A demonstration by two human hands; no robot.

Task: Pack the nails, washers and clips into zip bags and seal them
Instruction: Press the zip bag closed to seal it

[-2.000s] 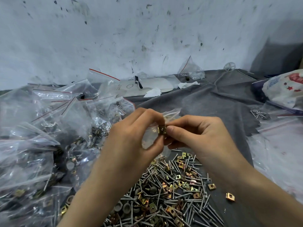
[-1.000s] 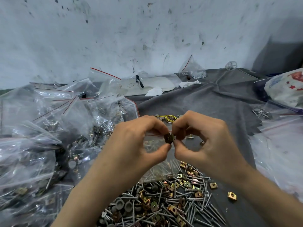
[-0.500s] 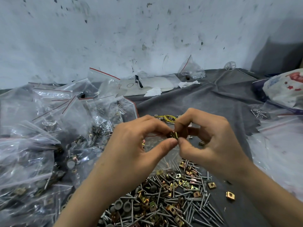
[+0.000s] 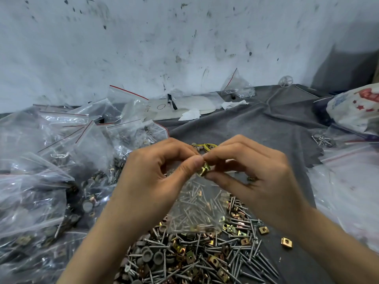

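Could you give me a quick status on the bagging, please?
Left hand and right hand both pinching one brass clip. Zip bag hanging beneath, over the loose pile. Nothing in the way.

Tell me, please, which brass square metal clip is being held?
The brass clip pinched between left hand and right hand; all others lie loose or bagged.
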